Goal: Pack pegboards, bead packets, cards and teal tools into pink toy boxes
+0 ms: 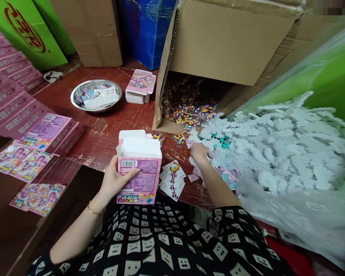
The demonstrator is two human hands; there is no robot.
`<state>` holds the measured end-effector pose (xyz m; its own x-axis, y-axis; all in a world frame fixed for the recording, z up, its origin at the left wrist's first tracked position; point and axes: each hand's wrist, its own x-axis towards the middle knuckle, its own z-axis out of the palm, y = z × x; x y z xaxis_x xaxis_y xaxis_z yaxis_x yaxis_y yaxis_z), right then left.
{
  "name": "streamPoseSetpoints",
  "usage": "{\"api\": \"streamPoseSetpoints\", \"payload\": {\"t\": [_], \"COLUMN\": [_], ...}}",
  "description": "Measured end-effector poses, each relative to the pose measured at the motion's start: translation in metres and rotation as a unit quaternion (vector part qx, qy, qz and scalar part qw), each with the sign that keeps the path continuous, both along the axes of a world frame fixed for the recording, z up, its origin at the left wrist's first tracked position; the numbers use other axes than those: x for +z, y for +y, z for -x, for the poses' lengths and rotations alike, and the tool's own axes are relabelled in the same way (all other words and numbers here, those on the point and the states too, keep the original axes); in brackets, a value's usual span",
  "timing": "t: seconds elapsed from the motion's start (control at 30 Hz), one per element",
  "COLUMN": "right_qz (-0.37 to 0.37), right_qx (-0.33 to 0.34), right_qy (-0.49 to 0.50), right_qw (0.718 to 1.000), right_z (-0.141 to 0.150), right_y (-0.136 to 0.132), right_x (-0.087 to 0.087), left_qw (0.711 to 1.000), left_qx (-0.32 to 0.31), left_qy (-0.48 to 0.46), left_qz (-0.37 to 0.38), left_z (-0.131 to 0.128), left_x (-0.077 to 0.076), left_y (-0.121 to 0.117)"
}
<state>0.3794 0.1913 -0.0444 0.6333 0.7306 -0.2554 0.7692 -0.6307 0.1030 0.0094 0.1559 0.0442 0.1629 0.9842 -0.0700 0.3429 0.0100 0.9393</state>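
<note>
My left hand [115,177] is wrapped round a pink and purple printed box [139,178], thumb across its face. The box stands upright with its white top flaps raised. My right hand [199,152] is curled down at the edge of a heap of white mesh pieces [293,142], beside small pink packets [193,177]. Its fingertips are hidden, and what they grip cannot be made out. Between my hands lie white sheets [172,180] printed with a pixel wand pattern. Bags of colourful beads [180,138] lie just beyond, and green pieces [222,142] rest on the mesh.
A tipped cardboard carton [218,42] holds more bead bags [189,115]. At the back left stand a metal bowl [96,109] with packets and white pieces, and a stack of flat boxes [138,86]. Filled pink boxes [17,99] are piled at far left.
</note>
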Motion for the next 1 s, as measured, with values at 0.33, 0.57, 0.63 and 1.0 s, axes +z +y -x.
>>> {"api": "streamPoseSetpoints", "payload": {"t": [0.33, 0.57, 0.63, 1.0], "right_qz": [-0.111, -0.330, -0.263, -0.069], "right_qx": [0.124, 0.393, 0.475, 0.055], "right_qy": [0.035, 0.419, 0.442, 0.272], "right_qw": [0.985, 0.749, 0.714, 0.958], "right_z": [-0.019, 0.091, 0.115, 0.037], "right_y": [-0.008, -0.025, -0.017, -0.069], "right_x": [0.060, 0.143, 0.150, 0.010], "left_qw": [0.999, 0.997, 0.998, 0.943], "left_qx": [-0.007, -0.063, -0.047, -0.055], "left_qy": [0.035, 0.047, 0.034, 0.274], "left_qz": [0.016, -0.021, -0.031, -0.178], "left_z": [0.004, -0.013, -0.015, 0.003], "left_x": [-0.005, 0.012, 0.011, -0.017], "left_y": [0.005, 0.009, 0.011, 0.054]}}
